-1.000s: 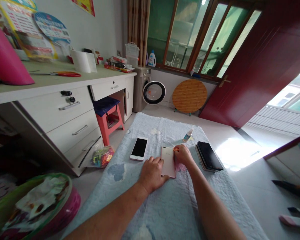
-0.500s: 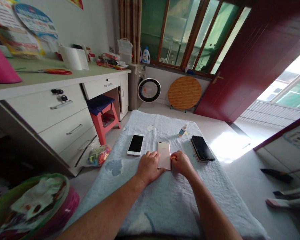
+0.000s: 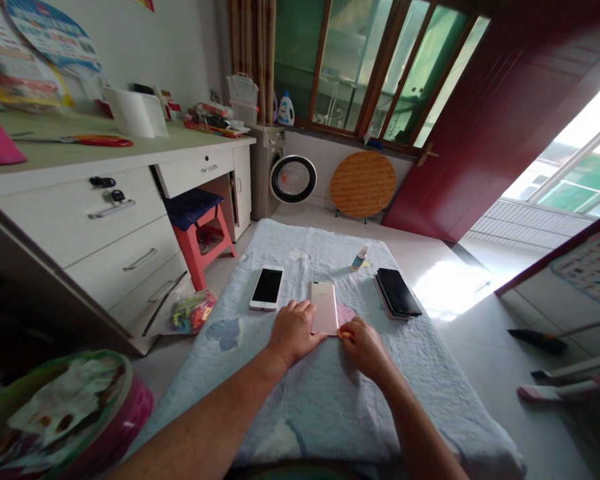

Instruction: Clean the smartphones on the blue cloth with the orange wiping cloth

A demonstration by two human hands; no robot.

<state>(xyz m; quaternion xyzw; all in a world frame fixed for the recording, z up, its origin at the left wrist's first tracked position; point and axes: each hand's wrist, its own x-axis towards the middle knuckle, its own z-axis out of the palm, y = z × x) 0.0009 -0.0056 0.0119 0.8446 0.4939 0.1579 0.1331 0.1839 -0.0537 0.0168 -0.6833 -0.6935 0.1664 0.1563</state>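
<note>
A rose-gold phone (image 3: 323, 306) lies back-up on a pale blue quilt (image 3: 330, 393) spread on the floor. My left hand (image 3: 291, 331) rests with curled fingers on the phone's near left edge, pressing it down. My right hand (image 3: 364, 345) is pinched on a small orange thing (image 3: 347, 335) at the phone's near right corner. A white phone (image 3: 267, 287) lies screen-up to the left. Two stacked dark phones (image 3: 397, 293) lie to the right. A small bottle (image 3: 359, 259) stands behind them.
A white desk with drawers (image 3: 105, 233) runs along the left, with a red stool (image 3: 200, 230) under it. A green-and-pink bin (image 3: 70, 413) sits near left. A washing machine (image 3: 285, 175), a round wooden tabletop (image 3: 363, 183) and a red door (image 3: 485, 120) stand at the back.
My right hand has slid down the phone's right edge from its top to its near corner. The view has shifted; the left hand stays on the phone.
</note>
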